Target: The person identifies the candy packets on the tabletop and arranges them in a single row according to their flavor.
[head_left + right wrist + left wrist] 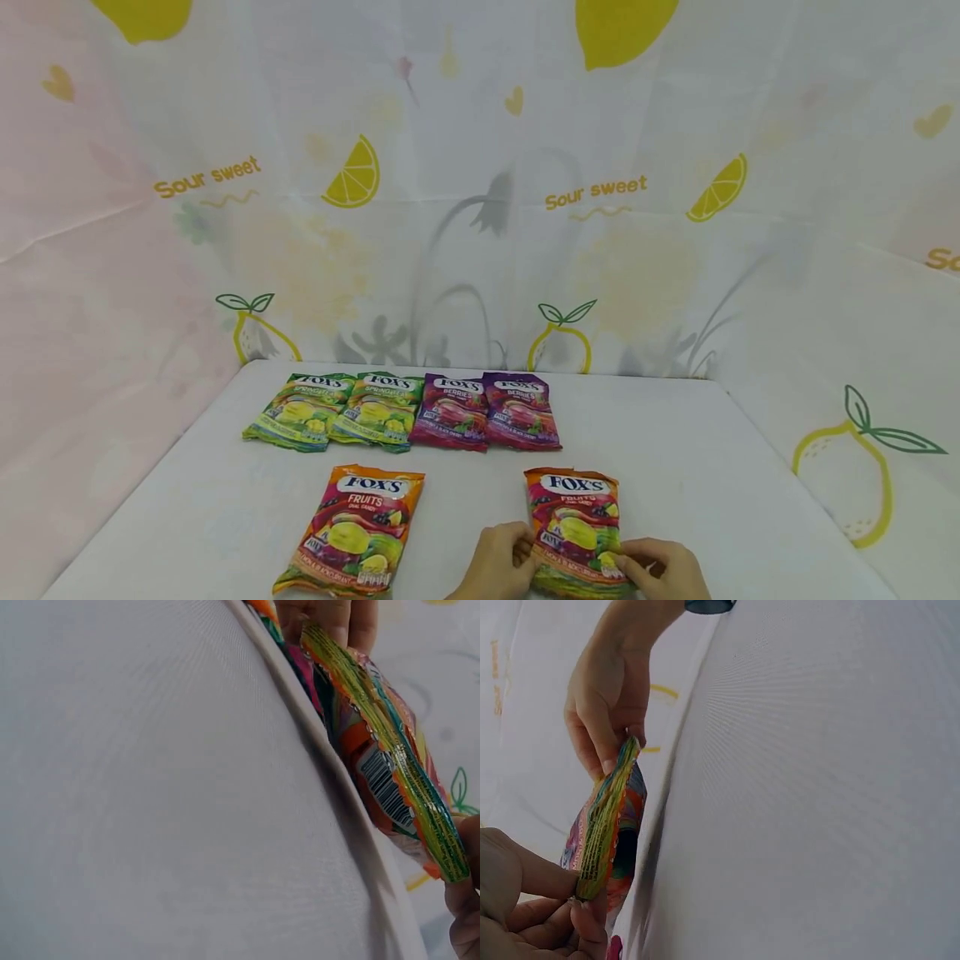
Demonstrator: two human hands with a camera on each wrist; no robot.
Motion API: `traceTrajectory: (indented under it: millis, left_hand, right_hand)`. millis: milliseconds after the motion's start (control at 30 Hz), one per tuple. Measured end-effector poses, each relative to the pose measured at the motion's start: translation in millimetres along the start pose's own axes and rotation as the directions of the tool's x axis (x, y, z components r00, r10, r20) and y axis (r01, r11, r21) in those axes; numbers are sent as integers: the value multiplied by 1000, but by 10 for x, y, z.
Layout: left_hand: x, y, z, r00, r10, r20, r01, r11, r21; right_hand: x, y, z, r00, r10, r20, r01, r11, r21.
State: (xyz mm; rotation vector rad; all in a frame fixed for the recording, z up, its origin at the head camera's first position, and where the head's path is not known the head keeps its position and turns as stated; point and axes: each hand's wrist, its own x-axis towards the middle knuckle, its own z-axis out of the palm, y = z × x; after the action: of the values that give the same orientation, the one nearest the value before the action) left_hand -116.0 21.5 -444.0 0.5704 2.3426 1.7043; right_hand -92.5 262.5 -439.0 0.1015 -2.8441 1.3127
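An orange Fox's Fruits candy bag [576, 530] lies face up at the front of the white table, right of centre. My left hand [501, 560] pinches its lower left edge between thumb and fingers. At its lower right edge, my right hand [663, 568] pinches the other side. The left wrist view shows the bag's yellow-green bottom seam [604, 832] stretched between both hands. In the right wrist view a barcode [386, 787] shows on the bag's underside. A second orange Fruits candy bag [352, 533] lies to the left, apart from both hands.
Behind, a row holds two green Springtea candy bags [300, 412] [377, 412] and two purple Berries candy bags [452, 414] [521, 412], neighbours close together. A lemon-print cloth [480, 250] rises at the back and sides of the white table [675, 475].
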Motion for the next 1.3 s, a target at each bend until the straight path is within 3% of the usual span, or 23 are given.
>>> traceTrajectory:
  millis: [267,600,900,1300]
  left_hand:
    - [52,82,-11,993,114,-23,-111,987,117]
    - [172,177,42,973,223,-50,-212,962,174]
    - [264,233,95,971,232,-61,-219,961,170]
    - [387,274,175,957,282,-74,-260,940,220]
  right_hand:
    - [-17,-46,-40,997,-3,-76,5,1000,22]
    - [20,-89,-127,983,7,-184,-7,1000,-3]
    - [71,-101,-219,972,36,-234,-48,998,-49]
    - [137,-59,-323,953,-48,-299,22,996,-91]
